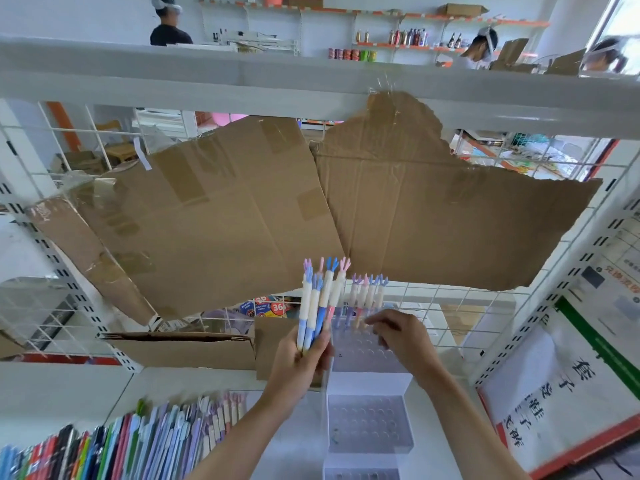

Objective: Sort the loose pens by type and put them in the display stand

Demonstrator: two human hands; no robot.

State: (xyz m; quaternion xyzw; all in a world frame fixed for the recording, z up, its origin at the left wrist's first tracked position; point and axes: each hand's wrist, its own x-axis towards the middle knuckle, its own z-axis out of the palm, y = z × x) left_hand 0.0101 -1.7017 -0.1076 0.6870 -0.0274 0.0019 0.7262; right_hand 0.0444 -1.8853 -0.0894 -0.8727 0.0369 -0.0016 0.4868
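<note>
My left hand (304, 358) grips a bunch of several antler-topped pens (320, 299) with white, blue and pink barrels, held upright above the shelf. Just right of them, several matching pens (367, 296) stand in the back row of a clear tiered display stand (367, 424) with round holes. My right hand (398, 336) hovers over the stand's upper tier, fingers curled down near the standing pens; whether it pinches one I cannot tell.
A row of many coloured loose pens (121, 445) lies along the white shelf (69, 389) at lower left. Taped cardboard sheets (242, 220) hang on the wire grid behind. A cardboard box (180, 351) sits behind the stand. Other people stand far back.
</note>
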